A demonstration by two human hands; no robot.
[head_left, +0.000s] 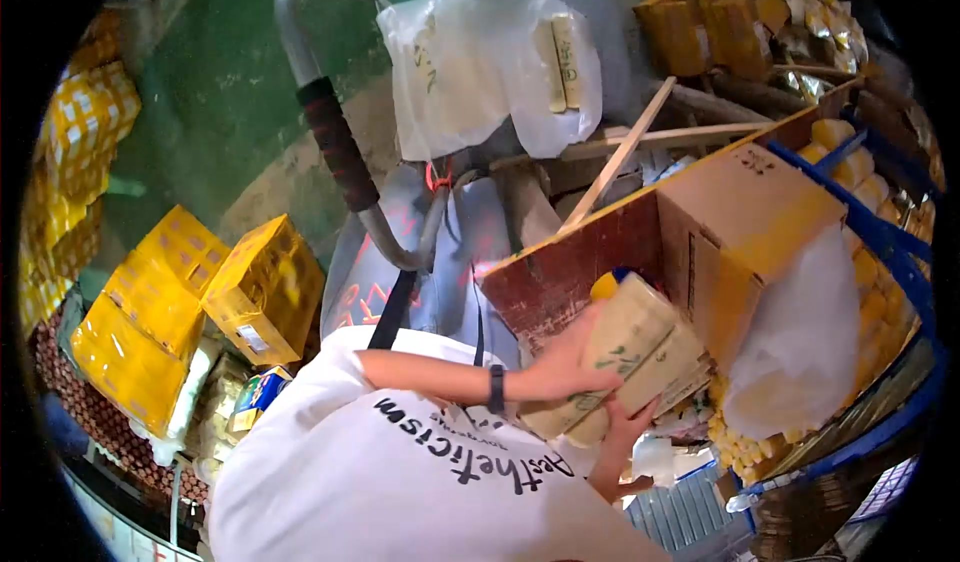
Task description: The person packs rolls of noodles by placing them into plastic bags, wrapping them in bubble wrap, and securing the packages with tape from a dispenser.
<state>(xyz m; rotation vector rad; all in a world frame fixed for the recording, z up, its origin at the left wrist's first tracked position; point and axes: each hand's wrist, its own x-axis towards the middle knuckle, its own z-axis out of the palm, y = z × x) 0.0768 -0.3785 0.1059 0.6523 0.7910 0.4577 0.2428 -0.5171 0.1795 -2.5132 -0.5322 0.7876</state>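
Note:
My two hands hold a pale beige wrapped pack (640,347) with green print, tilted in front of my white printed t-shirt (400,482). My left hand (568,367), with a black band on its wrist, presses on the pack's near side. Under the pack's lower end is my right hand (625,440), fingers curled up around it. A yellow item (605,284) shows just behind the pack's top. The pack is next to a brown cardboard box (745,217) and a reddish board (565,272).
A trolley with a grey metal handle (340,152) carries a white plastic bag (480,62). Yellow wrapped packs (265,287) pile up at the left. A blue crate (905,262) with yellow goods and a white bag (800,347) stands at the right. Wooden sticks (620,152) lie behind the box.

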